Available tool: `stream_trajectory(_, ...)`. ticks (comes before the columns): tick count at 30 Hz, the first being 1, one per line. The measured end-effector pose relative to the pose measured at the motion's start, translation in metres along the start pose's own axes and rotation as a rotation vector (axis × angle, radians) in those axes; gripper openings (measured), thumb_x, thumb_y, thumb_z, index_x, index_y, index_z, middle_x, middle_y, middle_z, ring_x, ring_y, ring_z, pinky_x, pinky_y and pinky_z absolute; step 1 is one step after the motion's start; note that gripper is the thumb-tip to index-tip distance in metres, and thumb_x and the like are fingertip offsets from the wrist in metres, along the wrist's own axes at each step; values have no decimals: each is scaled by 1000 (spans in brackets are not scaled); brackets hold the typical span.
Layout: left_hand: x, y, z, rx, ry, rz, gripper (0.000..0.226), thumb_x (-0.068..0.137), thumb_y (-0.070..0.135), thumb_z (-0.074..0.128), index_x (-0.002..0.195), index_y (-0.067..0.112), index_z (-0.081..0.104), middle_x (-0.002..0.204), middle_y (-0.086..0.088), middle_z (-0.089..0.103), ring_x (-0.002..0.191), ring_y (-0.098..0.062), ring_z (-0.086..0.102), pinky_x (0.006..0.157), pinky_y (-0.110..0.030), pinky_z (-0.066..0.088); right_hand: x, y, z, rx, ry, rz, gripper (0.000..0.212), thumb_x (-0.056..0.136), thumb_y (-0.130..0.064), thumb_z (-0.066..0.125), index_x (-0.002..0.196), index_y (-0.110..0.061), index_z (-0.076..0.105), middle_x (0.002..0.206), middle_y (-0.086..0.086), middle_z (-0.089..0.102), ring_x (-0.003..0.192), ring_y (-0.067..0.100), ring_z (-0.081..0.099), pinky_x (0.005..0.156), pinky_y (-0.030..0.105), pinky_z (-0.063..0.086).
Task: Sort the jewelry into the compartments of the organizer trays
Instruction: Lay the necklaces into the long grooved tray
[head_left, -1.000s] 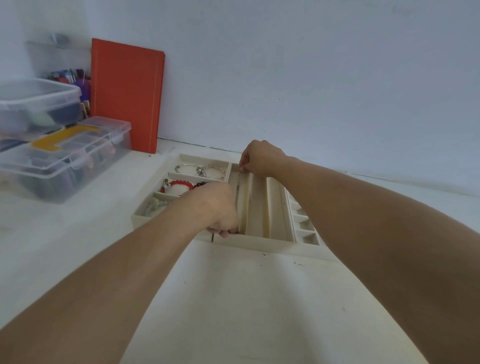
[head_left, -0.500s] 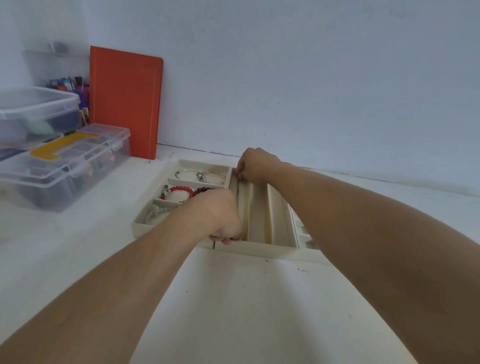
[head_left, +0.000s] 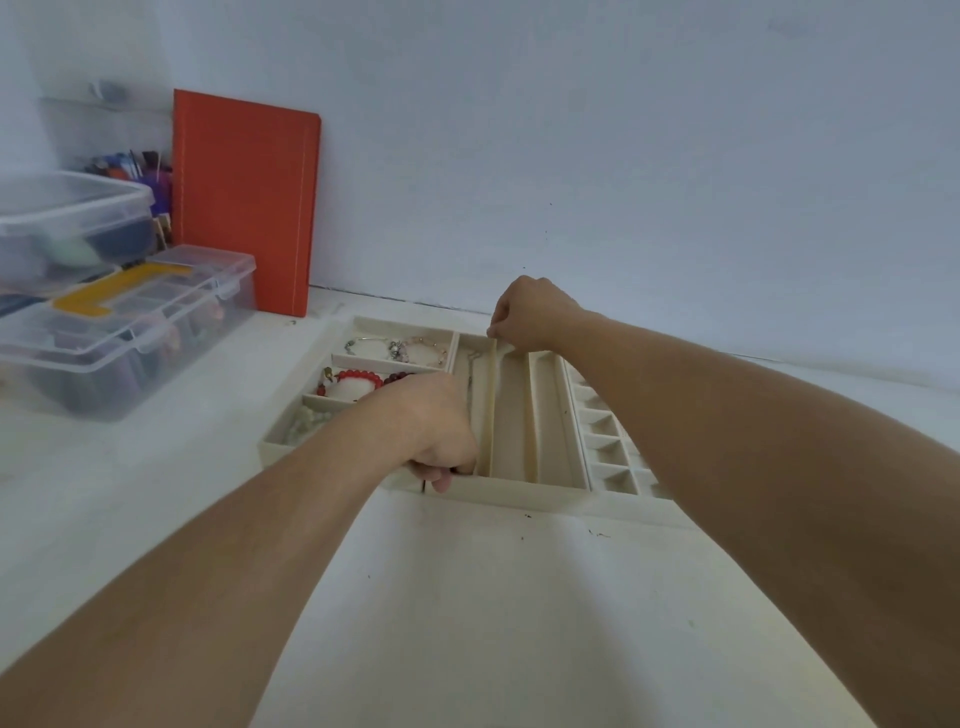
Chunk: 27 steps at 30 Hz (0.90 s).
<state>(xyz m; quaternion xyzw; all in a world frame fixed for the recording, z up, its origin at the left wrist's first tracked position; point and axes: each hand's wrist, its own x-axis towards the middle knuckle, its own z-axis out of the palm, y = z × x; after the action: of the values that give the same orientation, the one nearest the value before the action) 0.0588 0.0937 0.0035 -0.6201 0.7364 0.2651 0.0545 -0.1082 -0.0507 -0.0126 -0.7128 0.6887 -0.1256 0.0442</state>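
Note:
Cream organizer trays (head_left: 519, 493) lie on the white table near the wall. A thin chain necklace (head_left: 471, 364) lies stretched along the leftmost long slot of the middle tray. My right hand (head_left: 535, 314) pinches its far end at the tray's back edge. My left hand (head_left: 431, 431) is curled over the slot's near end, fingertips at the front rim, seemingly pinching the chain's near end, which it hides. The left tray holds a silver and pink bracelet (head_left: 410, 349), a red bead bracelet (head_left: 358, 378) and pale beads (head_left: 306, 423).
A tray of small square compartments (head_left: 608, 441) lies at the right, partly behind my right forearm. Clear plastic boxes (head_left: 119, 322) stack at the left. An orange book (head_left: 244, 202) leans on the wall. A pen holder (head_left: 130, 166) stands behind the boxes.
Both hands stay at the two ends of the slot. The right hand has lowered slightly toward the tray's back edge; the view has shifted a little.

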Motion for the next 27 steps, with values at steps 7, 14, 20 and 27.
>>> stream_trajectory(7,-1,0,1,-84,-15,0,24,89,13,67,67,4,65,43,3,63,36,-7,48,34,-13,37,8,5,11,8,-14,60,24,83,-31,72,99,-13,70,99,5,70,93,24,66,85,39,59)
stream_trajectory(14,1,-1,2,-96,-18,3,23,90,11,66,68,4,65,46,2,64,35,-7,51,40,-15,43,12,5,15,36,-32,89,29,82,-32,75,102,-11,69,102,7,69,93,23,66,85,39,59)
stream_trajectory(20,3,-2,2,-100,-15,12,19,90,11,66,72,3,65,47,1,66,36,-8,52,40,-16,44,11,2,14,36,-41,97,34,80,-40,78,101,-15,70,103,5,69,94,23,66,87,39,58)
stream_trajectory(27,-5,-2,-10,-111,51,43,23,85,11,69,62,6,67,48,2,65,36,-8,52,31,-10,31,-10,6,-12,112,60,81,8,88,-31,75,89,-23,73,98,-2,72,94,20,67,86,37,57)
